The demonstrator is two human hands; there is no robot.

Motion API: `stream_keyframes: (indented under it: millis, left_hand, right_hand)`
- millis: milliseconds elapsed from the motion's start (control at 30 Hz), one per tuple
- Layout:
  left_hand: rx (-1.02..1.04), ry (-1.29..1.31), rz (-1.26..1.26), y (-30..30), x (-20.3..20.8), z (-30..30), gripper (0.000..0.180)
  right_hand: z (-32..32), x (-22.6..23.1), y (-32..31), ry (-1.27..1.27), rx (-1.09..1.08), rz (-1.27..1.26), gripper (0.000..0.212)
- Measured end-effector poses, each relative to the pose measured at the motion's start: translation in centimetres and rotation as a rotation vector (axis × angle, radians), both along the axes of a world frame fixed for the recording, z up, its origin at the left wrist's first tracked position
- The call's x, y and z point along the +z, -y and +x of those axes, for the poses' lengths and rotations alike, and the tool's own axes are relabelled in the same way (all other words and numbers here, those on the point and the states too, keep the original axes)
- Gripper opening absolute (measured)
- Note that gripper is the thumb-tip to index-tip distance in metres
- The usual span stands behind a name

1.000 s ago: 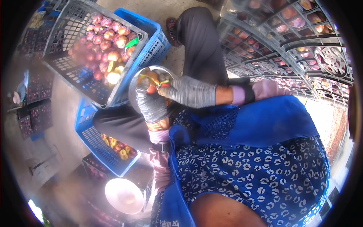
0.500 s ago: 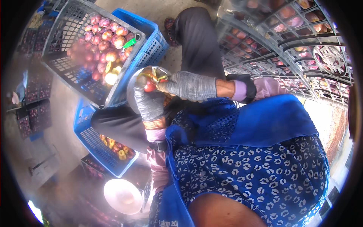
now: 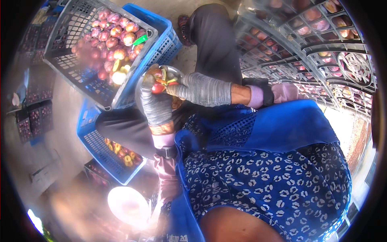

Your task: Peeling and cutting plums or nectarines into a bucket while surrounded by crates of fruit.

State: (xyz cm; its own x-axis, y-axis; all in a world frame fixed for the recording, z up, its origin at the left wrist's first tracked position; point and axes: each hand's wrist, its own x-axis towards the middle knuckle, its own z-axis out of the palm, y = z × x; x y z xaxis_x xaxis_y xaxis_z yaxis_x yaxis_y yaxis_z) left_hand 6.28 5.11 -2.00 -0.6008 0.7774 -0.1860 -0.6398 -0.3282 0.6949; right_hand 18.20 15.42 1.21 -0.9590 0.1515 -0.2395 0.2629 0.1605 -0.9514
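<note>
Head view, catalogued left to right. One dark grey lattice-sided plastic crate [image 3: 74, 84] of red-purple plums [image 3: 112, 42], set askew above a blue plastic crate [image 3: 167, 44]; a knock from the nearby leg could, in my judgement, shift it. One lower blue perforated plastic crate [image 3: 105, 151], holding halved yellow-fleshed fruit [image 3: 128, 160]. One white round bowl [image 3: 128, 205], glare-washed, contents unreadable. One pale round basin [image 3: 140, 86] beneath the hands. One left hand in a grey knitted glove [image 3: 157, 107], fingers curled round a red, glossy fruit [image 3: 158, 87] over the basin; a wet skin might turn in the knit and slip down. One thin yellow-green strip [image 3: 164, 74] at the fruit, liable to drop. One right hand in a matching glove [image 3: 203, 88], fingertips at the fruit's side; whether clamped on anything, cannot tell; were an edge hidden there, a slip could nick the left fingers.
</note>
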Motion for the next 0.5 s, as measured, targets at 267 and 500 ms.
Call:
stream_keyframes:
  millis: [267, 500]
  left_hand:
    - [0.045, 0.228, -0.066, -0.6, -2.4, 0.0, 0.047]
    - [-0.083, 0.152, 0.078, -0.6, -0.1, 0.0, 0.035]
  right_hand:
    - [-0.1, -8.4, 3.9, -0.155, -0.298, 0.140, 0.044]
    - [0.2, 2.7, 0.2, 0.034, -0.211, -0.339, 0.036]
